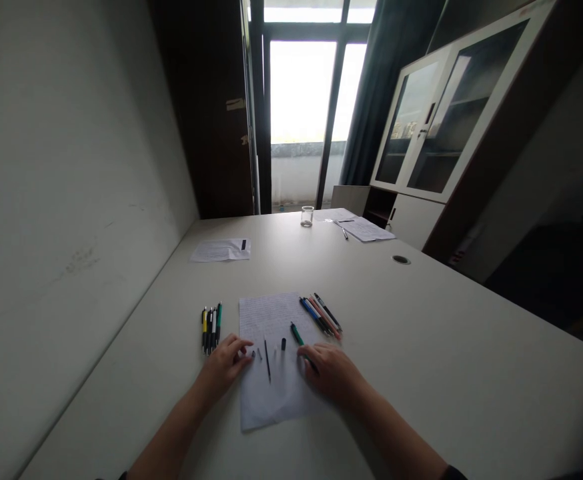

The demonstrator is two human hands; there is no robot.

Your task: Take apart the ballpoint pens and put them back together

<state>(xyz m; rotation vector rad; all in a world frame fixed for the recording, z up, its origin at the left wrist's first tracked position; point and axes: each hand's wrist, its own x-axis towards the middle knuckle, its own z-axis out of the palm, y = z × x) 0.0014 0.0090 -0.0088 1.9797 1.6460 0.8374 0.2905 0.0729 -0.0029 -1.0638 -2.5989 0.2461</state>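
On a ruled sheet of paper (266, 407) lie the parts of a pen: a thin dark refill (267, 360), a short black grip (283, 344), a whitish tip piece (275, 349) and a tiny spring-like piece (259, 354). My left hand (224, 365) rests at the sheet's left edge, thumb and forefinger apart near a small dark piece (253, 354). At the right side of the paper, my right hand (334, 372) has its fingers closed over the lower end of a green pen (296, 333), whose dark top points away from me.
Left of the paper lies a group of pens (211, 328); more pens (321, 316) lie by its upper right corner. Farther off are a bagged sheet (221, 250), a glass (307, 216), papers (366, 230), a lone pen (345, 234) and a cable hole (401, 260). A wall (96, 200) borders the left.
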